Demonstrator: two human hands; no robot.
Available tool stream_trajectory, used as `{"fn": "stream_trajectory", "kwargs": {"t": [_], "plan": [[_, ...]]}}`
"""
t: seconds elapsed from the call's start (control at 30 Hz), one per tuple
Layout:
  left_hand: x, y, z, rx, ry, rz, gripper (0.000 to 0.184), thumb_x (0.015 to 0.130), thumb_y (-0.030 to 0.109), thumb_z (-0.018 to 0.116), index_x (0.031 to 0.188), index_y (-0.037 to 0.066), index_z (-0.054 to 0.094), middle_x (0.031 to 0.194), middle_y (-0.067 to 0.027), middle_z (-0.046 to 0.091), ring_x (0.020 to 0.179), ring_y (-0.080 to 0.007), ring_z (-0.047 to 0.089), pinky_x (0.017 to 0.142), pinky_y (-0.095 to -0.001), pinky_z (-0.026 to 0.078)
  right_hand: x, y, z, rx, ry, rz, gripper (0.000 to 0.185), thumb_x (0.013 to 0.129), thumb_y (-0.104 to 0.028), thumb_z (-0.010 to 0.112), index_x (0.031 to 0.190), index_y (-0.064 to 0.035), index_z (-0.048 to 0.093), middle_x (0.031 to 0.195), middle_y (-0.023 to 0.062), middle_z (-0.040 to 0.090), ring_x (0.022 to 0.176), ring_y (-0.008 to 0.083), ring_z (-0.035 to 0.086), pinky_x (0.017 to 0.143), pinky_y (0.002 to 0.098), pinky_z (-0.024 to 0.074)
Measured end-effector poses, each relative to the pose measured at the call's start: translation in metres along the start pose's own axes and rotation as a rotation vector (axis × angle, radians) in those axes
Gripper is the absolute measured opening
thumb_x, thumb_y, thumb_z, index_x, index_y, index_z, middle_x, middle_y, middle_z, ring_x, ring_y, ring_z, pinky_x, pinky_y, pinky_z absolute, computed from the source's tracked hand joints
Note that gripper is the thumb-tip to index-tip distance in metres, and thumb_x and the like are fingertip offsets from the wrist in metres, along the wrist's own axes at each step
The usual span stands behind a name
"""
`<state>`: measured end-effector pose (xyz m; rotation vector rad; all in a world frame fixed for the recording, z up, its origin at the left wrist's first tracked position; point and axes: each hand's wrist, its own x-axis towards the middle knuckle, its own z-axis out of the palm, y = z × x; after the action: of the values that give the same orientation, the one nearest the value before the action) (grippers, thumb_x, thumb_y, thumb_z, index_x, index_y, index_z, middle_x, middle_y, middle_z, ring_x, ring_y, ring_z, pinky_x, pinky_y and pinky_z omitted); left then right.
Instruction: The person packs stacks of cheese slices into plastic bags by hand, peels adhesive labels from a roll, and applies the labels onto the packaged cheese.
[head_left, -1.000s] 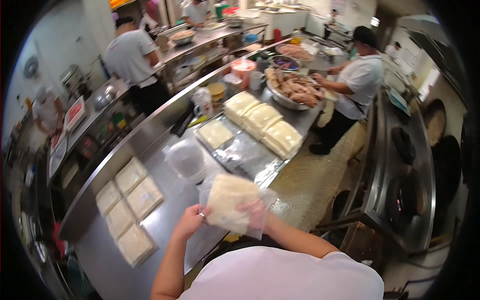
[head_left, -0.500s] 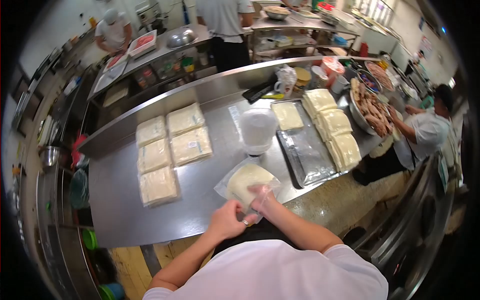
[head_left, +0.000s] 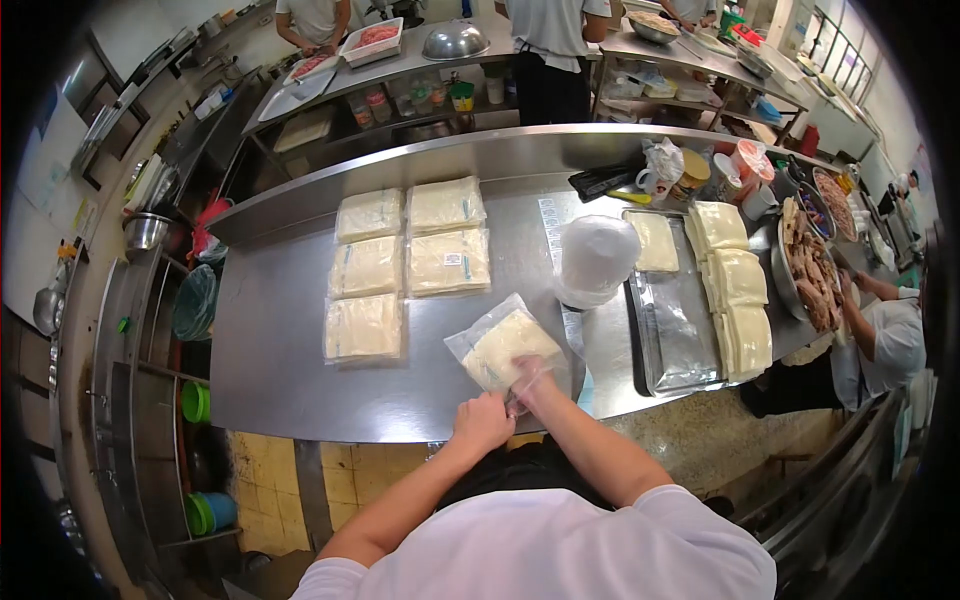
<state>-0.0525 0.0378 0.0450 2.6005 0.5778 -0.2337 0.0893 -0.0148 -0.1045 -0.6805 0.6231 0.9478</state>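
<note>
Just in front of me, over the steel table's near edge, is a clear plastic bag (head_left: 462,343) with a flat stack of pale dough sheets (head_left: 503,347) inside. My left hand (head_left: 485,420) is closed on the bag's mouth at the near end. Reaching into the bag, my right hand (head_left: 533,382) grips the near side of the stack; its fingertips are partly hidden by plastic and sheets. Several filled bags (head_left: 362,327) lie in two columns to the left. A roll of clear plastic bags (head_left: 598,255) stands just beyond my right hand.
On the right, a metal tray (head_left: 650,340) holds a single pale stack (head_left: 654,241) and rows of folded sheets (head_left: 742,300). Past it sits a bowl of cooked meat (head_left: 812,270), where a co-worker (head_left: 885,325) works. A raised steel ledge (head_left: 540,145) borders the far side.
My view has shifted, so the table sits further right and higher. The stack lies deeper in the bag, and my right hand remains inside the bag. My left hand still holds its mouth.
</note>
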Motion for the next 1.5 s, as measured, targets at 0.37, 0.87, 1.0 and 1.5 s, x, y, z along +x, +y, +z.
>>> {"fn": "stream_trajectory", "kwargs": {"t": [0.37,0.87,1.0,1.5], "plan": [[-0.022,0.017,0.009,-0.216,0.102,0.234,0.014,0.084,0.02,0.062,0.079,0.009,0.069,0.081,-0.0158,0.071,0.075,-0.0377,0.069,0.069,-0.0503,0.055,-0.027,-0.009,0.021,0.108,-0.121,0.061,0.034,0.083,-0.001,0.062,0.117,0.0003,0.055,0.111,0.0188,0.056,0.097,0.0403,0.059,0.089,0.0625,0.0526],[-0.014,0.028,-0.02,-0.215,0.116,0.245,0.02,0.084,0.025,0.065,0.083,0.005,0.067,0.082,-0.0195,0.069,0.08,-0.0404,0.068,0.073,-0.0525,0.053,-0.017,-0.01,0.006,-0.521,0.105,-0.026,0.025,0.091,-0.013,0.06,0.112,0.0001,0.062,0.106,0.0202,0.063,0.093,0.0363,0.065,0.089,0.0538,0.0553],[0.026,0.042,-0.038,-0.272,0.502,0.264,0.017,0.084,0.023,0.066,0.089,0.006,0.064,0.086,-0.0183,0.069,0.081,-0.0404,0.067,0.072,-0.0524,0.052,0.028,0.007,-0.049,-0.3,-0.395,0.041,0.038,0.091,-0.007,0.055,0.128,0.0008,0.055,0.119,0.0174,0.061,0.108,0.0341,0.063,0.095,0.0534,0.053],[0.022,0.015,-0.031,-0.386,0.557,0.447,0.029,0.093,0.031,0.067,0.106,0.004,0.067,0.096,-0.0161,0.069,0.091,-0.0376,0.067,0.083,-0.0453,0.054,-0.12,-0.018,0.017,-0.293,-0.148,-0.012,0.043,0.09,-0.003,0.058,0.133,0.0003,0.053,0.127,0.0186,0.06,0.116,0.0353,0.061,0.102,0.0536,0.0507]]}}
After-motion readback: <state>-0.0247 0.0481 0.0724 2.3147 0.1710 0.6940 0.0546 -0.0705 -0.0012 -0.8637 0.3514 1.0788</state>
